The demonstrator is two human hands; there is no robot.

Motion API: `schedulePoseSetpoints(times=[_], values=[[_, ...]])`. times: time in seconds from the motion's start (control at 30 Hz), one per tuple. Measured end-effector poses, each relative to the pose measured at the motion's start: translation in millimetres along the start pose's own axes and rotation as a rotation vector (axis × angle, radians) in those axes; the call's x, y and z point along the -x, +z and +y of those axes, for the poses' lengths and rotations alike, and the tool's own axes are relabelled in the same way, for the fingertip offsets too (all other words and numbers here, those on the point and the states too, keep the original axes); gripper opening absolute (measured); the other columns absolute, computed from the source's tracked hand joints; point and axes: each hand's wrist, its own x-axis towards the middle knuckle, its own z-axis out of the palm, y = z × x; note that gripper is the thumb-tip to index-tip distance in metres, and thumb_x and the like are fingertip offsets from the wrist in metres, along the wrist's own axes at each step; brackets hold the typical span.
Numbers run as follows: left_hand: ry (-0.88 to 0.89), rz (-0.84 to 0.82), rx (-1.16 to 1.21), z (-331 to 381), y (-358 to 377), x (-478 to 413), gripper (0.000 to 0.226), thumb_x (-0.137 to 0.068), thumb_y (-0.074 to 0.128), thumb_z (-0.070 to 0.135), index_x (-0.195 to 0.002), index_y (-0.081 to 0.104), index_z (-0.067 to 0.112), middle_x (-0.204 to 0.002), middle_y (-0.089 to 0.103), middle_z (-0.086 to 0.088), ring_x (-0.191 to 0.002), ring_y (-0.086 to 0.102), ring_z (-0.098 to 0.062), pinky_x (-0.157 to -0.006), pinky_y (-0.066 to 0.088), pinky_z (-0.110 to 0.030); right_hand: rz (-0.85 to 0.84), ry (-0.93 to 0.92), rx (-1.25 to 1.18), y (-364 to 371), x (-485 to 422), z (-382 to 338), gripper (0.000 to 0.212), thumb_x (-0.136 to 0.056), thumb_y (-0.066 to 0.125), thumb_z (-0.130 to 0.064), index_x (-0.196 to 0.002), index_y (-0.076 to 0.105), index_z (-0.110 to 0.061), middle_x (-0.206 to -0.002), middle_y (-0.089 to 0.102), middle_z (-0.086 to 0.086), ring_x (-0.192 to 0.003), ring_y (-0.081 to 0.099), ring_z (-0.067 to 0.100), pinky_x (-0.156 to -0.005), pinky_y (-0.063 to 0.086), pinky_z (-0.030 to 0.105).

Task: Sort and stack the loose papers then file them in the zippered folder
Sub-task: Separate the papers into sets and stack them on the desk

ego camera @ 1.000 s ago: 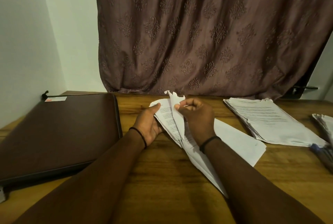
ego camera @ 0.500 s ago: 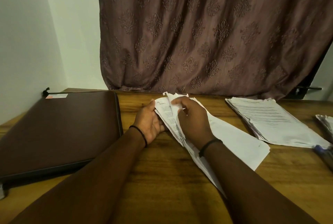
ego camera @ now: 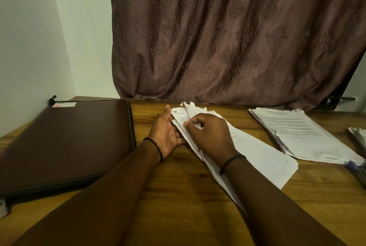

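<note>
- Both hands are at the middle of the wooden table, working on a bundle of loose sheets.
- The left hand cups the bundle's left edge, palm turned inward and thumb laid straight along the top sheet; its fingers are tucked behind the paper, out of sight.
- The right hand sits on top with its fingers curled tight, fingertips and thumb pinching the edge of a sheet near the bundle's far end.
- The bundle slants across the table, torn and ragged at the far end, with its near end running under the right forearm and one white sheet fanned out flat to the right.
- There is a thin dark band on each wrist.
- The brown zippered folder lies closed and flat on the left of the table, just beside the left hand but not touching it, with a small label at its far corner.
- To the right, well apart from the hands, a thick stack of printed pages lies flat and a little fanned.
- Another pile is cut off by the right edge of the view.
- A patterned brown curtain hangs behind the table, next to a pale wall.
</note>
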Motion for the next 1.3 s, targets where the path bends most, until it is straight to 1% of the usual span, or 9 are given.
schedulePoseSetpoints(times=[0.1,0.3,0.47,0.63,0.8,0.9,1.07,1.2,1.3], values=[[0.002,0.014,0.017,0.3,0.1,0.3,0.065,-0.097,0.026,0.062,-0.132,0.056,0.015,-0.121,0.068,-0.011,-0.113,0.063,-0.029,-0.086,0.053,-0.046,-0.032,-0.006,0.081,2.3,0.7,-3.5,0.031,-0.083,0.067,-0.053,-0.095,0.074,-0.025,-0.099,0.071,-0.012,-0.090,0.059,0.004,-0.075,0.046,0.024],[-0.004,0.007,-0.033,-0.5,-0.7,-0.8,0.082,-0.091,0.018,0.074,-0.118,0.063,0.011,-0.103,0.073,-0.013,-0.087,0.069,-0.022,-0.073,0.053,-0.036,-0.071,-0.025,0.266,-2.9,2.7,-11.7,0.031,-0.084,0.063,-0.049,-0.103,0.072,-0.025,-0.108,0.071,-0.007,-0.095,0.061,0.011,-0.084,0.051,0.029],[0.004,0.003,-0.034,-1.2,-0.5,-2.5,0.086,-0.089,0.021,0.075,-0.118,0.065,0.008,-0.107,0.072,-0.017,-0.092,0.066,-0.026,-0.080,0.048,-0.036,-0.151,-0.050,0.394,-4.2,4.6,-20.6,0.037,-0.085,0.060,-0.047,-0.111,0.069,-0.022,-0.109,0.070,0.000,-0.095,0.063,0.018,-0.083,0.054,0.034],[-0.007,-0.003,-0.050,-0.2,0.3,-1.4,0.076,-0.091,0.022,0.072,-0.114,0.064,0.014,-0.109,0.071,-0.015,-0.097,0.067,-0.027,-0.087,0.050,-0.042,-0.124,-0.054,0.449,-3.7,4.4,-21.3,0.025,-0.089,0.054,-0.035,-0.103,0.070,-0.021,-0.095,0.071,0.001,-0.082,0.062,0.017,-0.072,0.049,0.028],[-0.022,0.021,-0.109,-0.7,3.7,3.5,0.038,-0.097,0.051,0.037,-0.118,0.062,0.008,-0.111,0.070,-0.017,-0.096,0.069,-0.030,-0.081,0.057,-0.046,0.052,0.153,0.047,-5.3,2.6,-5.7,0.009,-0.087,0.060,-0.026,-0.081,0.062,-0.019,-0.077,0.064,-0.003,-0.074,0.057,0.014,-0.057,0.036,0.022],[0.000,0.049,-0.126,-2.0,4.4,3.7,0.031,-0.093,0.054,0.007,-0.123,0.059,0.000,-0.109,0.070,-0.017,-0.087,0.070,-0.028,-0.068,0.061,-0.040,0.096,0.210,-0.068,-7.7,0.1,-0.7,0.011,-0.091,0.060,-0.024,-0.101,0.056,-0.020,-0.089,0.066,-0.001,-0.080,0.060,0.015,-0.054,0.035,0.020],[0.005,0.071,-0.122,-3.7,0.1,-1.9,0.032,-0.091,0.047,-0.007,-0.120,0.059,0.000,-0.109,0.071,-0.017,-0.093,0.070,-0.031,-0.077,0.058,-0.045,0.097,0.177,-0.130,-8.4,1.6,-4.7,0.035,-0.095,0.051,-0.007,-0.124,0.044,-0.026,-0.096,0.064,0.002,-0.086,0.063,0.019,-0.063,0.051,0.031],[0.019,0.089,-0.078,-3.1,1.9,-2.0,0.028,-0.096,0.044,0.000,-0.119,0.060,0.002,-0.111,0.070,-0.018,-0.099,0.068,-0.032,-0.080,0.057,-0.046,0.169,0.175,-0.143,-8.9,0.8,-3.3,0.030,-0.095,0.047,0.001,-0.091,0.067,-0.021,-0.106,0.069,0.001,-0.097,0.060,0.015,-0.081,0.048,0.023],[0.013,0.098,-0.063,-2.2,2.0,-0.6,0.026,-0.102,0.042,0.014,-0.119,0.060,0.006,-0.112,0.070,-0.016,-0.099,0.068,-0.030,-0.073,0.057,-0.044,0.150,0.227,-0.130,-11.1,-1.2,-2.1,0.027,-0.097,0.049,-0.006,-0.090,0.074,-0.015,-0.112,0.069,0.002,-0.100,0.060,0.014,-0.089,0.049,0.026]])
